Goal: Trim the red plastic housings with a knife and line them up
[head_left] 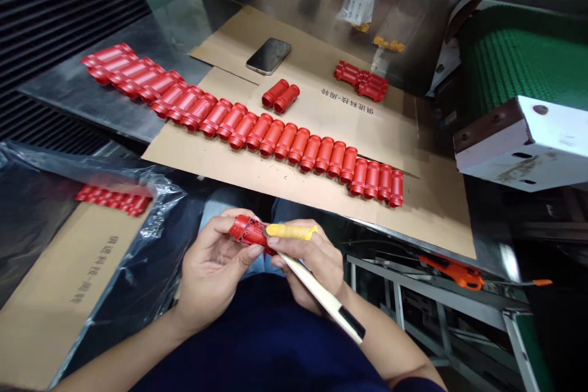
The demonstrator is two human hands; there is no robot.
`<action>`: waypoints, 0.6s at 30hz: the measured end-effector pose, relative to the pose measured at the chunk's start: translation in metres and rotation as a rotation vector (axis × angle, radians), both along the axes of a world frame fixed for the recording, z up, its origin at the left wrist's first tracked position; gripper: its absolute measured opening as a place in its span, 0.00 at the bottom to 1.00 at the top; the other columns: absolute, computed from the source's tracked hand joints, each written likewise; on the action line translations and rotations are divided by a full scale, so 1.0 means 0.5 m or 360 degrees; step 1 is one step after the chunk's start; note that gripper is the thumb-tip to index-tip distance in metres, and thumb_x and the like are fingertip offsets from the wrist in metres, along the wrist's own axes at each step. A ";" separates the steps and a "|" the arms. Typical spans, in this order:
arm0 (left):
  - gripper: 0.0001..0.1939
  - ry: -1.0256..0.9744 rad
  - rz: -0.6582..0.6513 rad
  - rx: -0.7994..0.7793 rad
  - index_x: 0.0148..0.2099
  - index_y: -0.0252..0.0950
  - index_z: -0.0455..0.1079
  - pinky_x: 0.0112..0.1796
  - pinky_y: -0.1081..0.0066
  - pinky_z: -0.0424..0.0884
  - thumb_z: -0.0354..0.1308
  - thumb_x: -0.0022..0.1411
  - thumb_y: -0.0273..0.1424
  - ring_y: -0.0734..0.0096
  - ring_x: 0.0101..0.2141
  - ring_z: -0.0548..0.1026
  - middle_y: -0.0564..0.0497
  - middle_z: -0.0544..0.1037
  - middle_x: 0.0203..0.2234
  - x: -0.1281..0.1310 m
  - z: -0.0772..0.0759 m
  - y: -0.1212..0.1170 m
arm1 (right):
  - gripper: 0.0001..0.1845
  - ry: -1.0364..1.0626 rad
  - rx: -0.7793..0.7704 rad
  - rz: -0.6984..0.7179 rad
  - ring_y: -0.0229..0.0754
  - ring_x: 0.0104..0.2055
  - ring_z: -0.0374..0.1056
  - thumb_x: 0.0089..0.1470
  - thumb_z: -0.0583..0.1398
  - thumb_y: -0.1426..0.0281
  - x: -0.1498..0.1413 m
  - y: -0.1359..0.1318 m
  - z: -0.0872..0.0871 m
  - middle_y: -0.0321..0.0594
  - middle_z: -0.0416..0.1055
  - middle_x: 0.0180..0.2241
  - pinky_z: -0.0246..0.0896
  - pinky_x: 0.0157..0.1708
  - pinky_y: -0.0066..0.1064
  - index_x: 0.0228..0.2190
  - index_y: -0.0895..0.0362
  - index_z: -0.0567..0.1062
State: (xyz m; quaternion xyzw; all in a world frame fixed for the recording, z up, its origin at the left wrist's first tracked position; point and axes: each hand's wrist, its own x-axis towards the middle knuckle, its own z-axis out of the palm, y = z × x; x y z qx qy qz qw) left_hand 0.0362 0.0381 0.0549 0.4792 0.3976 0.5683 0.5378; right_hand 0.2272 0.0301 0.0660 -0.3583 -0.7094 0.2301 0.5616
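Note:
Both hands are close together above my lap, in front of the table. My left hand [215,263] is closed around a red tubular part [247,229], thumb below and fingers behind it. The part lies tilted and shows dark openings on its side. My right hand [316,260] grips a slim hand tool with a long cream handle [316,291] and a black end. The tool's thin tip touches or nearly touches the red part; its exact shape is too small to tell. A yellow finger cover [289,231] sits on one right finger.
A long row of red parts [271,135] crosses the cardboard [441,214]. Two red tubes [280,96], a phone [269,56] and red half-shells [361,79] lie behind. A green conveyor belt [523,55] stands right. More red parts [114,198] lie in a lined box at left.

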 end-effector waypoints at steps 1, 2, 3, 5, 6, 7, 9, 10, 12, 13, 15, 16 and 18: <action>0.10 0.0003 0.0004 -0.0003 0.48 0.42 0.80 0.47 0.67 0.82 0.75 0.70 0.25 0.61 0.48 0.84 0.46 0.82 0.49 0.000 0.000 0.000 | 0.21 -0.0003 -0.0002 0.0000 0.53 0.53 0.86 0.74 0.66 0.72 0.000 0.000 0.000 0.48 0.87 0.51 0.88 0.53 0.48 0.64 0.50 0.80; 0.10 0.0007 0.0005 -0.0006 0.48 0.42 0.80 0.47 0.67 0.82 0.75 0.69 0.25 0.61 0.47 0.84 0.46 0.82 0.49 0.000 0.001 0.000 | 0.20 -0.0008 -0.0003 -0.0003 0.53 0.53 0.86 0.75 0.66 0.72 0.001 -0.001 0.000 0.49 0.87 0.51 0.87 0.53 0.48 0.64 0.51 0.80; 0.10 0.0013 0.0005 -0.0004 0.48 0.42 0.80 0.46 0.67 0.82 0.76 0.69 0.25 0.61 0.47 0.84 0.46 0.82 0.49 0.000 0.001 0.000 | 0.20 -0.0016 -0.0009 -0.0009 0.53 0.53 0.86 0.75 0.65 0.72 0.002 -0.001 0.001 0.49 0.87 0.51 0.87 0.53 0.48 0.64 0.51 0.80; 0.10 0.0029 0.0002 0.0009 0.48 0.42 0.81 0.45 0.68 0.83 0.76 0.69 0.26 0.61 0.46 0.84 0.45 0.81 0.49 0.000 0.000 0.001 | 0.17 -0.0043 -0.0033 -0.0010 0.54 0.53 0.86 0.76 0.65 0.70 0.003 0.000 0.003 0.51 0.87 0.52 0.87 0.53 0.49 0.62 0.52 0.80; 0.10 0.0038 0.0002 0.0012 0.48 0.42 0.81 0.45 0.68 0.83 0.76 0.69 0.26 0.61 0.46 0.84 0.45 0.81 0.48 0.000 -0.001 0.001 | 0.16 -0.0064 -0.0058 0.0000 0.54 0.54 0.85 0.77 0.64 0.69 0.004 0.001 0.004 0.51 0.86 0.52 0.86 0.54 0.50 0.62 0.53 0.80; 0.10 0.0045 0.0007 0.0012 0.48 0.42 0.81 0.45 0.68 0.83 0.77 0.69 0.26 0.61 0.46 0.83 0.45 0.81 0.48 -0.001 -0.002 0.002 | 0.15 -0.0088 -0.0079 0.0017 0.54 0.55 0.84 0.77 0.64 0.68 0.005 0.003 0.005 0.52 0.86 0.53 0.86 0.55 0.51 0.61 0.53 0.79; 0.10 0.0051 0.0019 -0.0007 0.48 0.42 0.82 0.45 0.67 0.84 0.77 0.68 0.27 0.61 0.46 0.83 0.45 0.81 0.48 -0.001 -0.005 0.002 | 0.14 -0.0139 -0.0079 0.0054 0.55 0.57 0.83 0.77 0.63 0.67 0.008 0.006 0.005 0.51 0.86 0.52 0.85 0.56 0.52 0.60 0.53 0.79; 0.10 0.0049 0.0023 -0.0021 0.48 0.42 0.82 0.45 0.68 0.84 0.77 0.68 0.27 0.61 0.46 0.83 0.45 0.81 0.48 -0.002 -0.007 0.002 | 0.13 -0.0157 -0.0064 0.0076 0.55 0.57 0.82 0.77 0.63 0.67 0.010 0.007 0.005 0.51 0.86 0.51 0.85 0.55 0.52 0.59 0.52 0.79; 0.10 0.0015 0.0007 -0.0055 0.48 0.41 0.81 0.45 0.68 0.85 0.78 0.68 0.27 0.62 0.45 0.84 0.46 0.82 0.48 -0.004 -0.012 0.001 | 0.11 -0.0106 -0.0106 0.0093 0.54 0.57 0.82 0.77 0.63 0.66 0.015 0.010 0.002 0.49 0.86 0.50 0.84 0.55 0.51 0.57 0.51 0.80; 0.11 -0.0022 -0.0018 -0.0086 0.48 0.42 0.81 0.47 0.67 0.85 0.77 0.68 0.26 0.62 0.46 0.85 0.46 0.82 0.49 -0.006 -0.014 0.000 | 0.10 -0.0001 -0.0186 0.0070 0.53 0.56 0.83 0.78 0.64 0.65 0.019 0.011 -0.001 0.48 0.86 0.50 0.84 0.55 0.51 0.56 0.50 0.80; 0.12 -0.0123 -0.0091 -0.0187 0.51 0.43 0.81 0.50 0.62 0.87 0.76 0.69 0.26 0.60 0.46 0.87 0.47 0.82 0.51 -0.009 -0.017 -0.003 | 0.10 0.0368 -0.0393 -0.0026 0.51 0.53 0.85 0.78 0.64 0.61 0.029 0.016 -0.006 0.47 0.87 0.50 0.85 0.54 0.48 0.55 0.50 0.80; 0.13 -0.0172 -0.0128 -0.0248 0.53 0.44 0.80 0.51 0.59 0.88 0.75 0.70 0.26 0.57 0.46 0.89 0.47 0.82 0.52 -0.010 -0.017 -0.005 | 0.10 0.0576 -0.0472 -0.0072 0.50 0.51 0.86 0.78 0.65 0.60 0.034 0.018 -0.009 0.47 0.87 0.49 0.86 0.52 0.46 0.54 0.50 0.80; 0.16 -0.0248 -0.0184 -0.0348 0.56 0.46 0.79 0.52 0.53 0.88 0.75 0.71 0.27 0.54 0.46 0.90 0.47 0.83 0.52 -0.012 -0.017 -0.006 | 0.11 0.0862 -0.0542 -0.0093 0.47 0.45 0.86 0.77 0.66 0.59 0.046 0.023 -0.012 0.45 0.87 0.46 0.87 0.46 0.40 0.53 0.50 0.80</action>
